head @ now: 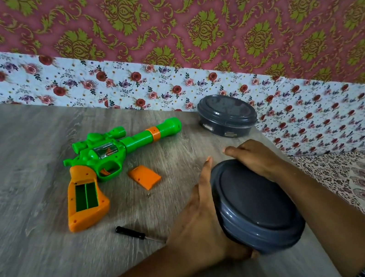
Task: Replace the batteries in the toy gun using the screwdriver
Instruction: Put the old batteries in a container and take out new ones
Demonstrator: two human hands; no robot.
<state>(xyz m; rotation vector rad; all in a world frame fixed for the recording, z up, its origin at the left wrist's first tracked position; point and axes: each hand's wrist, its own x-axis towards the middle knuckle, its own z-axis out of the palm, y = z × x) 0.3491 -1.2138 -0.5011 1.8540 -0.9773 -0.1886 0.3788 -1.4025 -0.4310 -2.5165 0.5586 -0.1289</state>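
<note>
A grey wood-grain table (14, 170) filled the near scene. Behind its far edge ran a low band of pale blue floral covering (65, 84) with red and purple roses. Above it hung pink wallpaper (197, 15) with olive-green damask motifs. At far right lay a paisley-printed cloth (363, 178). Light was soft and even.

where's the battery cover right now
The orange battery cover lies loose on the table, between the toy gun and the left hand.
</note>
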